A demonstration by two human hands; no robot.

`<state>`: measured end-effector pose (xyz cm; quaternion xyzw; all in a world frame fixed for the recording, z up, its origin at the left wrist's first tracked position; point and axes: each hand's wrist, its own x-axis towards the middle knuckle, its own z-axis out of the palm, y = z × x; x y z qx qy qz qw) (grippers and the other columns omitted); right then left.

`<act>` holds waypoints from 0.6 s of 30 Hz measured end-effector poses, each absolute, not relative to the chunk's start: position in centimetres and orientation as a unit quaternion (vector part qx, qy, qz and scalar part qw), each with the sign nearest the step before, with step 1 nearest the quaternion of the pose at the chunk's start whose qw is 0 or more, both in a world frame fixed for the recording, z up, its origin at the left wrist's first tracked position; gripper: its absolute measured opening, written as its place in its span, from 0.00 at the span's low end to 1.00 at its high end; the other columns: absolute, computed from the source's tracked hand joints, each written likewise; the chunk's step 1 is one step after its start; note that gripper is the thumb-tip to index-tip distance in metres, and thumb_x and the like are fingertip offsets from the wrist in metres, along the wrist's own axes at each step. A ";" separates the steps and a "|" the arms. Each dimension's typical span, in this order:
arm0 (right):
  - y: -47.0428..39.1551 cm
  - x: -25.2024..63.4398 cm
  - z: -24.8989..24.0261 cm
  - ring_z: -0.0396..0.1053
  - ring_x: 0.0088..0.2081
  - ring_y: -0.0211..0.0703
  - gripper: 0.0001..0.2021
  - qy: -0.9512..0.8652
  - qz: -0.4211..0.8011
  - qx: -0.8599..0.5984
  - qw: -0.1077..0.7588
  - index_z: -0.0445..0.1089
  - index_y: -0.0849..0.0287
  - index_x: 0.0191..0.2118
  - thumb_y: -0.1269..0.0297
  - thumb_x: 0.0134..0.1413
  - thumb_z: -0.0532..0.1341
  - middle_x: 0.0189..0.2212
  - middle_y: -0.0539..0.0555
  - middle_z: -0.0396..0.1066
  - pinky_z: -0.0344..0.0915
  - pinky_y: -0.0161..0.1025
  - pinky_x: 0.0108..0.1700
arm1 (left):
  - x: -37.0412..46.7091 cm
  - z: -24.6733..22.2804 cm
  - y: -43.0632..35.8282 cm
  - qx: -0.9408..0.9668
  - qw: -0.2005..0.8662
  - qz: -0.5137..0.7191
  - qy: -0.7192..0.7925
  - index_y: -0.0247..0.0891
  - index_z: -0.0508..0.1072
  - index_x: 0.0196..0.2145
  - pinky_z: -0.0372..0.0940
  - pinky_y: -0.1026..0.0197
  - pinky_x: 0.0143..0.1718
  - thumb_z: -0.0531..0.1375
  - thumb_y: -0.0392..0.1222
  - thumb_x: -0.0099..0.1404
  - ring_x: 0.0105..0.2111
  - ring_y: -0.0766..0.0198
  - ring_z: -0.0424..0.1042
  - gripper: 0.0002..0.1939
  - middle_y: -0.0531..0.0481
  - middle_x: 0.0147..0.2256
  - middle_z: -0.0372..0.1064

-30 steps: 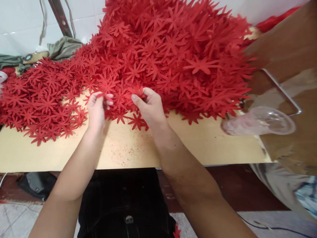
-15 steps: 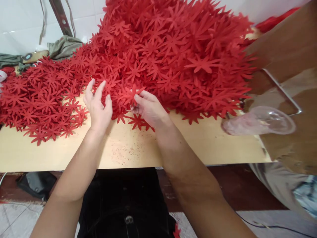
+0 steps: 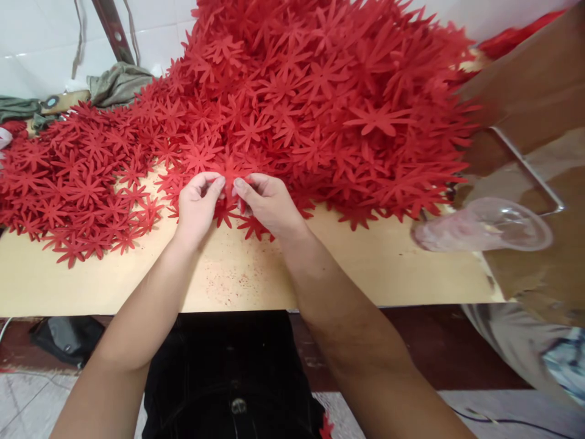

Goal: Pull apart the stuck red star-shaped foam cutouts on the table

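Note:
Between my two hands, just above the table's near part, is a red flower-shaped cutout with narrow petals. My left hand pinches its left side between thumb and forefinger. On the other side, my right hand grips it the same way, thumb on top. The fingers cover part of the cutout, and its outline blends into the red behind. A large heap of similar red cutouts rises right behind my hands, and a lower spread of them reaches to the left.
A clear plastic cup lies on its side at the table's right end, near a brown cardboard sheet. Red specks dot the wooden tabletop. A grey-green cloth lies at the back left against the white tiled wall.
My left hand, spread open before, has come right and closed on the cutout's left side. My right hand has shifted slightly left and keeps its hold.

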<state>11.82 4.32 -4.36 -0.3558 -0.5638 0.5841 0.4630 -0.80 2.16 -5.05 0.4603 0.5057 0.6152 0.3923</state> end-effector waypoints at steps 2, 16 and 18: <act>4.4 12.0 -4.3 0.55 0.15 0.26 0.20 -0.562 0.587 -0.343 0.471 0.61 0.59 0.20 0.48 0.46 0.64 0.13 0.43 0.59 0.53 0.29 0.18 | -1.3 -4.7 2.3 0.424 0.396 0.644 0.500 0.38 0.67 0.26 0.63 0.69 0.28 0.60 0.40 0.61 0.20 0.74 0.64 0.07 0.58 0.20 0.65; 6.0 13.7 -6.3 0.62 0.56 0.54 0.23 -0.682 0.173 -0.528 0.476 0.70 0.58 0.49 0.57 0.46 0.63 0.54 0.63 0.63 0.62 0.55 0.55 | -1.6 -7.4 2.7 0.630 0.046 0.514 0.581 0.38 0.68 0.49 0.56 0.49 0.60 0.55 0.41 0.63 0.57 0.57 0.62 0.17 0.41 0.55 0.63; 5.7 13.5 -5.2 0.59 0.58 0.57 0.21 -0.720 0.095 -0.517 0.454 0.71 0.59 0.48 0.58 0.46 0.63 0.54 0.63 0.64 0.55 0.58 0.59 | -1.3 -7.1 2.3 0.660 0.022 0.476 0.581 0.37 0.69 0.48 0.58 0.50 0.59 0.52 0.37 0.64 0.55 0.58 0.64 0.16 0.41 0.54 0.64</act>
